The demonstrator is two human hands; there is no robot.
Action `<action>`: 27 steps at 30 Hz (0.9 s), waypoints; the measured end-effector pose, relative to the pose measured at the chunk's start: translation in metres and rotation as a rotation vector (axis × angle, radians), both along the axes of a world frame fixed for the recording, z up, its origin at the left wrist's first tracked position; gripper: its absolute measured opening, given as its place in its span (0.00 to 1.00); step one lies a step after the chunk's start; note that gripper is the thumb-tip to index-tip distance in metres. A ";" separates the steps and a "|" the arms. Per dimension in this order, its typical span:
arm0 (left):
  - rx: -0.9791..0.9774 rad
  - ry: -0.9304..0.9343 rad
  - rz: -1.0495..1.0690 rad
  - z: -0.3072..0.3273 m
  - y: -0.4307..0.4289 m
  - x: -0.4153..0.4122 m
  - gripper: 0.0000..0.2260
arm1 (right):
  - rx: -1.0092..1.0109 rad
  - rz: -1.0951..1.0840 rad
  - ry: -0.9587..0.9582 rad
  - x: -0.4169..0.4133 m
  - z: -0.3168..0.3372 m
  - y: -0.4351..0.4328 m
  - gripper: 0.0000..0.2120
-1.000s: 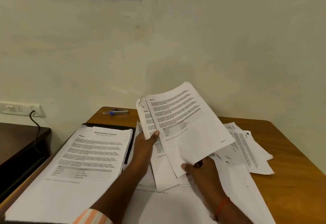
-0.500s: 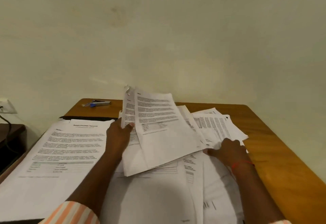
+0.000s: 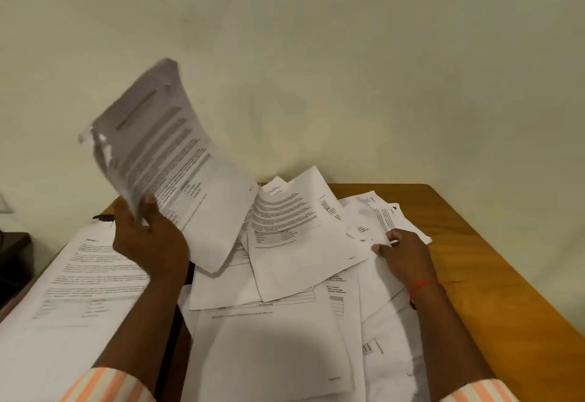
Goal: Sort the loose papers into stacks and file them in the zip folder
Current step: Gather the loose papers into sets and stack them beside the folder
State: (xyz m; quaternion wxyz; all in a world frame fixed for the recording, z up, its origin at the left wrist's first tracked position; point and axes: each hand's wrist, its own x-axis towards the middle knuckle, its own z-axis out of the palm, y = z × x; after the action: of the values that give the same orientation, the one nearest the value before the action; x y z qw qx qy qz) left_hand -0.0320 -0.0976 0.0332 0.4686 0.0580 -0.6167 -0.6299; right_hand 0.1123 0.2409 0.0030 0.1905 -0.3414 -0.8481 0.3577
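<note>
Head view: papers [image 3: 285, 338] litter wooden table [image 3: 490, 275] against cream wall [image 3: 348, 69].

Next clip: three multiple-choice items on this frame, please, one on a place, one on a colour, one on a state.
1. The neat stack lies: A) left of the left hand B) at the far right edge C) on the floor.
2. The thread on the right wrist is: A) blue B) red C) green.
3. The sheets in the left hand are: A) lying flat B) rolled up C) lifted and bent.
Key: 1A, it lies beyond that hand's left side; 2B, a red band shows; 3C, they curve above the table.
</note>
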 end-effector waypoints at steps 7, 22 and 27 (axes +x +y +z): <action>0.236 -0.474 -0.769 -0.006 0.041 0.025 0.13 | -0.138 0.211 0.144 0.009 0.018 -0.006 0.08; -0.046 -0.759 -1.005 -0.051 0.054 0.011 0.12 | 0.130 -0.070 0.372 0.019 0.031 0.003 0.13; 0.002 -0.792 -1.010 -0.053 0.051 0.007 0.12 | 0.341 -0.439 0.693 0.027 0.057 0.017 0.09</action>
State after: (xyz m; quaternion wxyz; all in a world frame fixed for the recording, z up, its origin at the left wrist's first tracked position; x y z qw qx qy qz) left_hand -0.0252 -0.0467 -0.0202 -0.1494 -0.0111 -0.6939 -0.7043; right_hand 0.1388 0.2581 0.0602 0.5886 -0.3369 -0.6884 0.2572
